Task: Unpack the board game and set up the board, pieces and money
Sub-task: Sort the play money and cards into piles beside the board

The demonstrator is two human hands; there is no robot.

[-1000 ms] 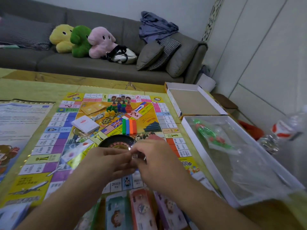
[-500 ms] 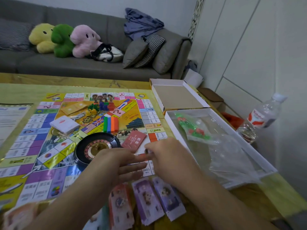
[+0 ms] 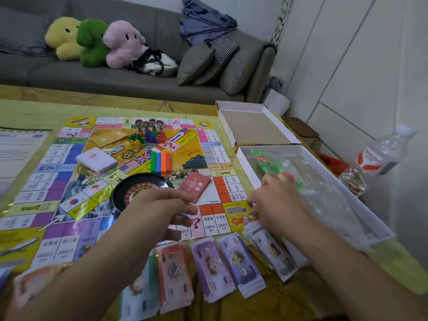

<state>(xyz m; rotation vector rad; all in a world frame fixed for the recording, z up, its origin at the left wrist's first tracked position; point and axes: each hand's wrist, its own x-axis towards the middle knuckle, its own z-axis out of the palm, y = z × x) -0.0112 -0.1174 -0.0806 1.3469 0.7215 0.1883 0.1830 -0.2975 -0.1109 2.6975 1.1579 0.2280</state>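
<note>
Now laying out money: right hand point(image 3: 275, 205) pinching notes point(image 3: 273, 249), left hand point(image 3: 157, 214) loose, holding nothing certain; next, square the pile.

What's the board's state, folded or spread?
Spread. The board lies flat on the table, three corners visible, with the roulette wheel, red card deck and coloured blocks on it.

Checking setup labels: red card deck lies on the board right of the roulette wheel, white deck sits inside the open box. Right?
Not quite. The head view shows the white deck on the board, left of the colored blocks, not in the box. The red card deck and roulette wheel are as stated.
</note>
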